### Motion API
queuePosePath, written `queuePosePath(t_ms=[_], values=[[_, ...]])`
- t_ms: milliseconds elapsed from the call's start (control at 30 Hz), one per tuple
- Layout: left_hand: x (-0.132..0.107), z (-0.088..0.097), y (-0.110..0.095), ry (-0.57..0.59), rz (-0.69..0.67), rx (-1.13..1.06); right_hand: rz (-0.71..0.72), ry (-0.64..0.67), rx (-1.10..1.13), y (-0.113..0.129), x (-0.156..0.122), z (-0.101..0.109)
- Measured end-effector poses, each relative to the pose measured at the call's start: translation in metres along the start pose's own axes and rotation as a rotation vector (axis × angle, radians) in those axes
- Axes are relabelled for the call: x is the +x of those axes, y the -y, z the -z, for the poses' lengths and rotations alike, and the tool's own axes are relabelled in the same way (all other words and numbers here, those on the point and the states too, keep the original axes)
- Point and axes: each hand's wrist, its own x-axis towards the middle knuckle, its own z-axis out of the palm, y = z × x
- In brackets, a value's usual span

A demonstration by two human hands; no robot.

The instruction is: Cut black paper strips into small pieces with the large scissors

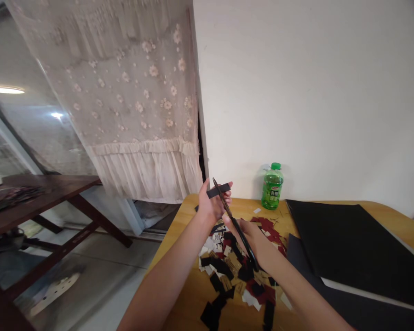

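My left hand [212, 202] is closed around a narrow black paper strip [218, 190], held up above the yellow wooden table [189, 294]. My right hand [258, 243] grips black scissors [232, 220], whose blades point up and left and meet the strip. Below both hands lies a heap of small cut paper pieces [238, 271] in black, red, white and tan.
Large black sheets [352, 248] cover the table's right side. A green plastic bottle [272, 185] stands at the back by the white wall. To the left are a lace curtain [131, 105], a dark wooden table [37, 193] and open floor.
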Motion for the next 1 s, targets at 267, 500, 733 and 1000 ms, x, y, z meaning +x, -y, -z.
queuePosePath(t_ms=[267,500,733,1000], values=[[0.011,0.013,0.003,-0.032,0.047,0.044,-0.010,0.055,0.009,-0.006,0.001,-0.001],[0.009,0.009,0.003,-0.068,0.039,-0.056,-0.020,0.077,-0.040,-0.010,0.002,-0.003],[0.014,0.014,0.006,-0.084,-0.015,-0.075,-0.019,0.103,-0.025,-0.008,-0.001,-0.002],[0.023,0.022,0.015,-0.117,0.030,-0.078,-0.080,0.103,-0.040,-0.003,0.000,-0.004]])
